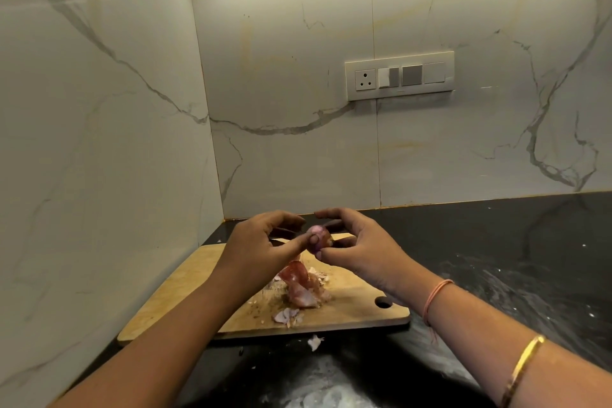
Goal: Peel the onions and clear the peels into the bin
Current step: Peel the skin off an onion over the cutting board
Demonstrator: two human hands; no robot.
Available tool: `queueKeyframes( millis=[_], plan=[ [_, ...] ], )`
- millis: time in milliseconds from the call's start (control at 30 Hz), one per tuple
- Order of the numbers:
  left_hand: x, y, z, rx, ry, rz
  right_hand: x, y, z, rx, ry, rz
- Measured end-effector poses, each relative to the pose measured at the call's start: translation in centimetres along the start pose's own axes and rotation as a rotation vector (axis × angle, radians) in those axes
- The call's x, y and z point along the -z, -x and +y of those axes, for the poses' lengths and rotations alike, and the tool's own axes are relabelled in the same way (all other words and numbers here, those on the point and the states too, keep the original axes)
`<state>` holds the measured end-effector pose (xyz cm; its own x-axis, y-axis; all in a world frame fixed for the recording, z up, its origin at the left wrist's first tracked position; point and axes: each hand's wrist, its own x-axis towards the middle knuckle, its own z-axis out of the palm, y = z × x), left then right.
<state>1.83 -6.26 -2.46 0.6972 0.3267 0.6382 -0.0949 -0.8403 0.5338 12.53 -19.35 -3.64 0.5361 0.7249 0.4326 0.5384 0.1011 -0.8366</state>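
Small onion [318, 237] pinched btwn left hand [261, 242] & right hand [361, 248], fingers curled on it. Light, firm, slick where bare (part-peeled, I think); hold by ends.

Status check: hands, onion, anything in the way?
Left hand and right hand both pinch onion above cutting board. Peels heaped on board, one scrap on counter. No bin in view.

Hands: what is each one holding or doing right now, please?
Left hand: pinches the onion with its thumb.
Right hand: holds the same onion.
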Motion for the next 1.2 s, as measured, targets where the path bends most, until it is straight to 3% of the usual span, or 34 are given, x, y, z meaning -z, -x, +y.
queueKeyframes(
  millis=[433, 700, 1200],
  plan=[
    [-0.06, -0.29, -0.17, 0.319, 0.555, -0.059, 0.12, -0.01, -0.04, -0.001, -0.054, -0.039],
    [-0.48, -0.38, -0.53, 0.336, 0.465, 0.022, -0.02, 0.16, -0.26, -0.011, -0.113, -0.034],
    [-0.22, 0.00, 0.03, 0.256, 0.510, -0.119, 0.21, -0.09, -0.16, 0.008, -0.038, 0.010]
  ],
)
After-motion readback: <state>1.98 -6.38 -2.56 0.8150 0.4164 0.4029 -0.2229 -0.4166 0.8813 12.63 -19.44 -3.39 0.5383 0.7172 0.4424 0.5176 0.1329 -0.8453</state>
